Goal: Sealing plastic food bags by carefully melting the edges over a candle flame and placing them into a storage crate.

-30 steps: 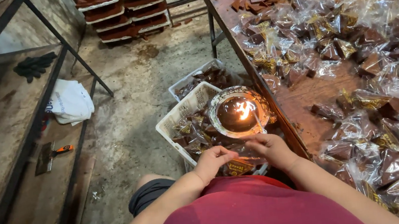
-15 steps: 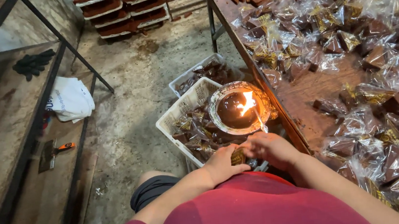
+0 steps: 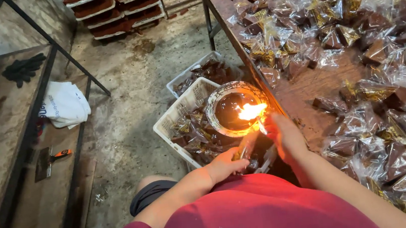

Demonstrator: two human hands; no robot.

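Left hand (image 3: 226, 164): fingers pressed together, pinching the lower end of a small brown block in clear crinkled plastic wrap (image 3: 245, 146), which is tilted up toward the flame. Right hand (image 3: 284, 135): raised beside the flame, fingers close together at the wrap's upper end; whether they pinch it cannot be told.

The wrapped block sits between both hands, just below the orange flame (image 3: 252, 110) burning at the rim of a round metal bowl of dark liquid (image 3: 233, 110). The bowl rests over a white slotted plastic crate (image 3: 178, 112) holding more wrapped blocks. A second white crate (image 3: 193, 69) stands just behind it on the concrete floor.

To the right, a brown wooden counter (image 3: 306, 88) carries many wrapped brown pieces (image 3: 355, 32). On the left shelf lie a white cloth (image 3: 64, 104), black gloves (image 3: 23, 69) and an orange-handled scraper (image 3: 49, 160).
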